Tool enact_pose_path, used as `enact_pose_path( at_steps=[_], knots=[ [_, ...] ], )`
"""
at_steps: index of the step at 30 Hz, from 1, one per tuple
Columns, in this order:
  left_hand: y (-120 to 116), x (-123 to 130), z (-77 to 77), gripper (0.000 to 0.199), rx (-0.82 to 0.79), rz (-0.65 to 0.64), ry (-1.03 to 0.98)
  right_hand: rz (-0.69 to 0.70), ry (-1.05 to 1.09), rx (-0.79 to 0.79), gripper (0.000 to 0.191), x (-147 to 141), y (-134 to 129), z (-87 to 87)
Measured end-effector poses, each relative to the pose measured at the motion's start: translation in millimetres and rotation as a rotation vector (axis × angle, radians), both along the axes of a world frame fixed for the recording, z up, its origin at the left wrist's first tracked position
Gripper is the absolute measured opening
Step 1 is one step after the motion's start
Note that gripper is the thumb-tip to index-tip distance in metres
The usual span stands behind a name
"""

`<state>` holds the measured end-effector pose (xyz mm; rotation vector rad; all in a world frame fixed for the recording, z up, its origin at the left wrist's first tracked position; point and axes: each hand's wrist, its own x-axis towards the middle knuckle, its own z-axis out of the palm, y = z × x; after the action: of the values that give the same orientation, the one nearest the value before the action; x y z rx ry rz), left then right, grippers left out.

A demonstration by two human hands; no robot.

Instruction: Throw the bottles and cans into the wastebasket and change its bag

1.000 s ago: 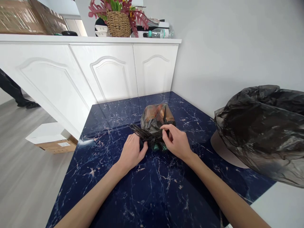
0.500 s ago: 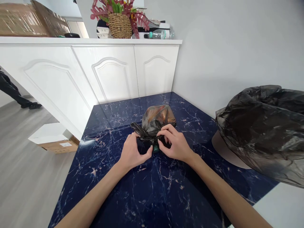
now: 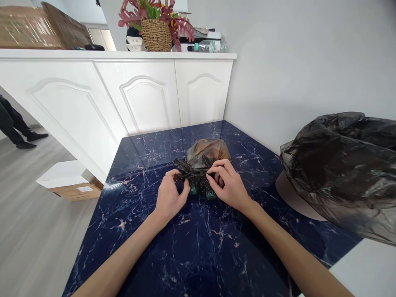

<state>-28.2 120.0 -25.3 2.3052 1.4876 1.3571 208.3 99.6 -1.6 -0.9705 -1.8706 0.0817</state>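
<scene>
Black plastic bag (image 3: 204, 152) at mid-frame, filled and gathered, and here's the left hand (image 3: 168, 197) and right hand (image 3: 231, 186) pinching its bunched neck (image 3: 198, 176), closure seemingly unfinished!

Worktop (image 3: 192, 255): glossy dark blue, white marble-style veining, far end against a white cabinet (image 3: 167, 99). Cabinet runs from left edge to the wall, taller than the worktop; doors (image 3: 204, 97) have arched raised panels, white top ledge (image 3: 102, 54). Ledge carries large brown cartons (image 3: 27, 27) with shiny wrap at left, wicker basket (image 3: 156, 35) with red and green leaves near the middle. Wall (image 3: 293, 62) plain light grey, fills upper right. Floor (image 3: 27, 235) grey, wood-look planks, at left; white-topped cardboard box (image 3: 72, 189) on it near the cabinet. White surface (image 3: 365, 268) bottom right. Light bright, soft; cabinet doors mirrored faintly in the worktop.
</scene>
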Motion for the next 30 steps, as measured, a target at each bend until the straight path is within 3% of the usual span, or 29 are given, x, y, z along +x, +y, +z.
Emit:
enact_pose_path(
  at_steps=[14,19,23,25,28,30],
  knots=[
    [9,-8,2.2,0.020,-0.070,0.054,-0.127,-0.135,0.251,-0.001,0.002,0,4,4.0],
    [7,-6,6.1,0.033,0.037,-0.022,-0.100,-0.173,0.263,0.001,0.003,1,4,4.9],
    [0,-1,9.1,0.040,0.113,-0.120,0.000,-0.136,0.173,-0.012,0.023,-1,0,4.4],
    [-2,0,9.3,0.035,0.128,-0.135,0.027,-0.113,0.080,-0.010,0.027,-2,-1,3.1],
    [-1,1,9.0,0.018,0.118,-0.116,0.018,-0.105,0.002,0.006,0.008,-2,0,0.2],
    [1,0,9.2,0.010,0.097,-0.093,-0.007,-0.112,0.009,0.006,0.008,-1,1,-1.1]
  ],
)
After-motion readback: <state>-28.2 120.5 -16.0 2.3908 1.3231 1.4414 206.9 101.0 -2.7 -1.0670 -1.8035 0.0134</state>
